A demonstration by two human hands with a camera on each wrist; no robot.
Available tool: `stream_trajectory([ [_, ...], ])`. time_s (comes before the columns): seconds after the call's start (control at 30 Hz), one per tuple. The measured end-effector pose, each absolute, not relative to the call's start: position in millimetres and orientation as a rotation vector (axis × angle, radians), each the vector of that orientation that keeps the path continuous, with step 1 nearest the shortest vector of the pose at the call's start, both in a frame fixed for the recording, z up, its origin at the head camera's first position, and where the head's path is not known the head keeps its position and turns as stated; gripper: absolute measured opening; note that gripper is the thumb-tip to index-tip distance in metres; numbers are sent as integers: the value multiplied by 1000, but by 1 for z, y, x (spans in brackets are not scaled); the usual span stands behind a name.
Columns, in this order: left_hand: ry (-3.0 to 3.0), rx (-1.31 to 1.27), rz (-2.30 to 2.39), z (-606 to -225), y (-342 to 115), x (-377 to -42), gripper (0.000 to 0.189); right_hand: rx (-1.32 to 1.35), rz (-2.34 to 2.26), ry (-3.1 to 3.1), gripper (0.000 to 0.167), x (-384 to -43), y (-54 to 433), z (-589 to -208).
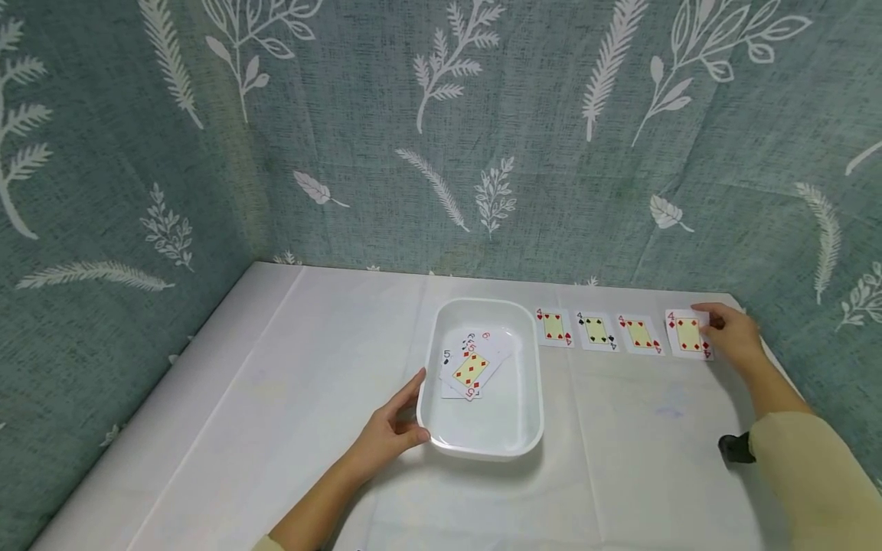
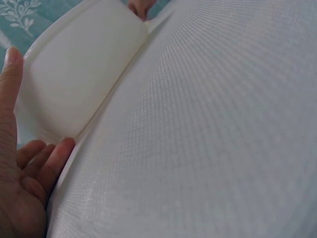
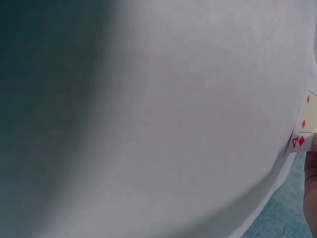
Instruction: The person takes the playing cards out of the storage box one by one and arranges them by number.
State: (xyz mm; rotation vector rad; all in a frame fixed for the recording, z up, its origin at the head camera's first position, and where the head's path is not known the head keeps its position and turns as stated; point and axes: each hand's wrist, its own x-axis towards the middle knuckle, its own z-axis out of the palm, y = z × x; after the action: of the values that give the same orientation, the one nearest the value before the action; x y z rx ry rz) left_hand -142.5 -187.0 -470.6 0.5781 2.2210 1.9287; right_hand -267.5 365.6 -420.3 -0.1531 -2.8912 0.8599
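Note:
My right hand [image 1: 733, 333] pinches the right edge of a four of diamonds [image 1: 687, 334], at the right end of a row of playing cards. In the right wrist view, the card [image 3: 303, 143] shows only in part, at the right edge, with the fingertips on its corner. My left hand [image 1: 386, 438] touches the left side of a white plastic tray [image 1: 506, 436] with thumb and fingers spread. In the left wrist view, the fingertips [image 2: 63, 146] rest low against the tray's outer wall. A five of diamonds [image 1: 472, 370] lies on top of several overlapping cards inside the tray.
Left of the held card, a red four [image 1: 639, 334], a black four [image 1: 596, 331] and another red four [image 1: 554, 327] lie face up in a row beside the tray. White cloth [image 1: 276, 428] covers the table. Patterned green fabric [image 1: 386, 153] walls off the back and sides.

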Motion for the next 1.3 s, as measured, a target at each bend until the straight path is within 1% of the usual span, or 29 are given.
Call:
stream_trajectory([
  [0.4, 2226, 555, 1920, -468, -187, -141, 85, -184, 784, -3030, 43, -275, 366, -429],
  [0.83, 2232, 560, 1914, -468, -189, -140, 84, -166, 775, -3025, 57, -270, 361, -430],
  [0.97, 2232, 558, 1919, -467, -189, -140, 85, -125, 766, -3014, 59, -271, 358, -427],
  [1.1, 2212, 577, 1927, -466, -187, -141, 86, -22, 713, -2997, 56, -271, 355, -419],
  [1.2, 2205, 580, 1931, -465, -186, -141, 87, 41, 721, -2980, 58, -269, 351, -411],
  [1.3, 2201, 585, 1943, -465, -186, -140, 88, -11, 731, -2960, 62, -270, 343, -406],
])
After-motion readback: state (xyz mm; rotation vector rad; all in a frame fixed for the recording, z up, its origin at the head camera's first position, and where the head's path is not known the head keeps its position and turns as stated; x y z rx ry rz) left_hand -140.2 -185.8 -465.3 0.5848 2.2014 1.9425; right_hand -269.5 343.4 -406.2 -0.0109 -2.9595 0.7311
